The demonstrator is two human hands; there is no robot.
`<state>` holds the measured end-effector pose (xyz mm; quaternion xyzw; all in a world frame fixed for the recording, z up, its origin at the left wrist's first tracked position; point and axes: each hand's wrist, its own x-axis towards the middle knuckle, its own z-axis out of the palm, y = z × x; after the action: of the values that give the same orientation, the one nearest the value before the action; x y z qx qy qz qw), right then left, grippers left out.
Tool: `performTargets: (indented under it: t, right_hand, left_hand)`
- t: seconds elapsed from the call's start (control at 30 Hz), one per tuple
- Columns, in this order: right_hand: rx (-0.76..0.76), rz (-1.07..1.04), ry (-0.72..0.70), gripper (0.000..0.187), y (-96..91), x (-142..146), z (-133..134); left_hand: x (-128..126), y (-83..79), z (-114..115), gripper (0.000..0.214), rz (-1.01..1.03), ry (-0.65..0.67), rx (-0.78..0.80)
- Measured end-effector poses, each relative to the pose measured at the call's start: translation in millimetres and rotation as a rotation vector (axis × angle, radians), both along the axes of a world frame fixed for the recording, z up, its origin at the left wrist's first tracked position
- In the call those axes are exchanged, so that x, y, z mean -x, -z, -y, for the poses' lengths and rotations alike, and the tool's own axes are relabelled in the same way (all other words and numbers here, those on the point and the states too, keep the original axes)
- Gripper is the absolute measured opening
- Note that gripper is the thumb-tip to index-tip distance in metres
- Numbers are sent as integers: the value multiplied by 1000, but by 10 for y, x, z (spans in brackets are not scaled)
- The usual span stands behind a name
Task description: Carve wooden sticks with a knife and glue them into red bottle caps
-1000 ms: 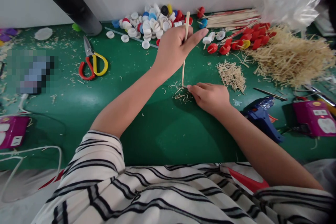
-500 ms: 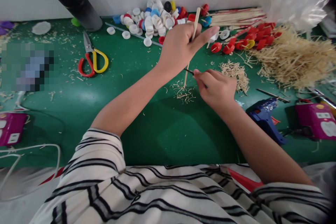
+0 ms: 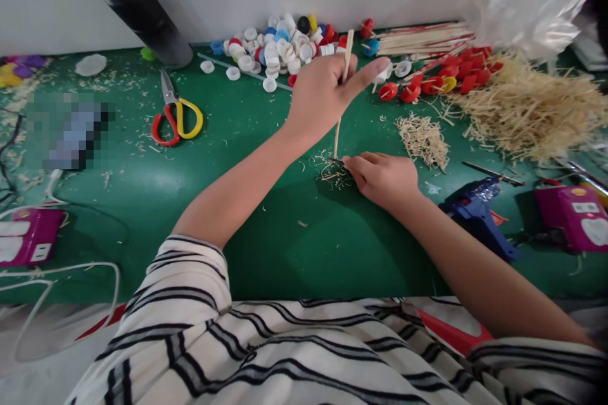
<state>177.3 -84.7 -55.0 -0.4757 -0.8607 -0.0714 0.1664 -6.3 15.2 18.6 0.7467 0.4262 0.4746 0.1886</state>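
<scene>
My left hand (image 3: 319,92) is closed around the upper part of a thin wooden stick (image 3: 337,133), its thumb pointing right. The stick stands nearly upright, its lower end at the green tabletop among fine wood shavings (image 3: 327,176). My right hand (image 3: 384,178) is closed on a small dark blade (image 3: 336,161), which lies against the bottom of the stick; most of the tool is hidden in the fingers. A small heap of curled shavings (image 3: 422,140) lies just beyond the right hand.
Bottle caps (image 3: 280,44) are piled at the back beside more wooden sticks (image 3: 422,38) and red caps on sticks (image 3: 444,76). Scissors (image 3: 175,117) and a dark bottle (image 3: 147,19) are left. A blue glue gun (image 3: 479,212) and pale fibre heap (image 3: 527,104) lie right.
My right hand has moved the blade down along the stick, from below my left hand to the stick's lower end. My left hand keeps its hold. The view has shifted slightly.
</scene>
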Motion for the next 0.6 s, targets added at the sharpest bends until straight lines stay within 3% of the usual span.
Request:
performTargets:
  t: [0.33, 0.6]
  right_hand:
    - [-123, -202, 128, 46, -235, 146, -157]
    - [-65, -158, 109, 43, -159, 56, -80]
  left_hand:
    - [17, 45, -19, 74, 28, -5, 32]
    - [7, 73, -122, 84, 136, -63, 8]
